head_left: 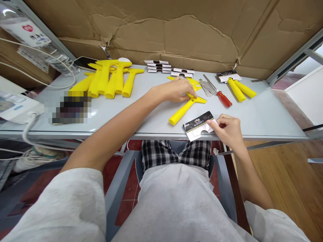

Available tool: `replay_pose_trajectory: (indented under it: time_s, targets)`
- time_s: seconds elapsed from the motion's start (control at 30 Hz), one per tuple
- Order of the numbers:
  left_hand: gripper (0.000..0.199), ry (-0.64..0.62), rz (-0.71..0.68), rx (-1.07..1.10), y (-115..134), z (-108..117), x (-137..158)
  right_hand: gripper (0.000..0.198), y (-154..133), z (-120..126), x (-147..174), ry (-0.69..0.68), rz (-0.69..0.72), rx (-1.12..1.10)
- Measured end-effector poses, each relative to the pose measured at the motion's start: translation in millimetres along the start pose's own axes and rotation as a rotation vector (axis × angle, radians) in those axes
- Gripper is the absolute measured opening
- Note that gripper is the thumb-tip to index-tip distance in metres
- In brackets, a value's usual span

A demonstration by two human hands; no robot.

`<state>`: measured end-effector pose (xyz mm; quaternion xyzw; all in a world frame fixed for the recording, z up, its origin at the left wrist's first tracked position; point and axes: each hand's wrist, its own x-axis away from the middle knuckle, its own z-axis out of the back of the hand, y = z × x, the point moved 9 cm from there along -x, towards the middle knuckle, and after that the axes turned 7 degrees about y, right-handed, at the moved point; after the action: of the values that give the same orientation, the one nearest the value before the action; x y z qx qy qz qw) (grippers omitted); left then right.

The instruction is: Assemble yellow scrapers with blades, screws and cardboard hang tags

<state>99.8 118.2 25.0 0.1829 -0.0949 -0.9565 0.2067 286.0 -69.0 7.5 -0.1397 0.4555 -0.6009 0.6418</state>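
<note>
My right hand (230,130) pinches a folded black-and-white packaging card (200,122) by its right end, close to the table's front edge. The card has a cut-out on its lower side. To the left and further back, my left hand (176,90) curls its fingers over the head of a yellow T-shaped scraper (181,112). That scraper's hollow handle points toward me, and the fingertips partly cover its head. Behind these fingers lie several flat yellow pieces (193,81), half hidden by the hand.
Several yellow scraper handles (111,82) are piled at the left. Stacked cards (158,66) stand along the cardboard backing. Thin metal blades (206,88), a red-handled screwdriver (224,99) and two carded yellow scrapers (236,90) lie at right. A water bottle (37,40) stands far left.
</note>
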Motion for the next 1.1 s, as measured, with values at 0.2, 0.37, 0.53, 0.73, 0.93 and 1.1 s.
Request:
replay_pose_trajectory:
  time_s: [0.2,0.37,0.53,0.73,0.93,1.1]
  targets:
    - [0.036,0.059,-0.007,-0.029,-7.6,4.1,7.0,0.099,-12.2,4.3,4.1,-0.031,-0.077,-0.268]
    - [0.031,0.092,0.035,-0.017,-10.6,4.9,11.2,0.099,-7.5,0.2,14.9,-0.076,-0.176,-0.304]
    - [0.028,0.101,0.046,-0.051,-10.6,3.9,10.8,0.101,-22.2,-1.7,20.2,0.087,-0.047,-0.181]
    - [0.027,0.114,0.053,-0.081,-13.7,3.9,12.0,0.096,-36.8,-4.2,22.2,0.229,0.091,-0.077]
    - [0.023,0.152,0.081,-0.027,-19.9,13.2,15.2,0.095,-39.8,8.3,14.1,0.346,0.137,0.046]
    - [0.024,0.193,0.107,0.037,-20.8,24.0,18.3,0.096,-44.2,11.5,13.3,0.421,0.238,0.12]
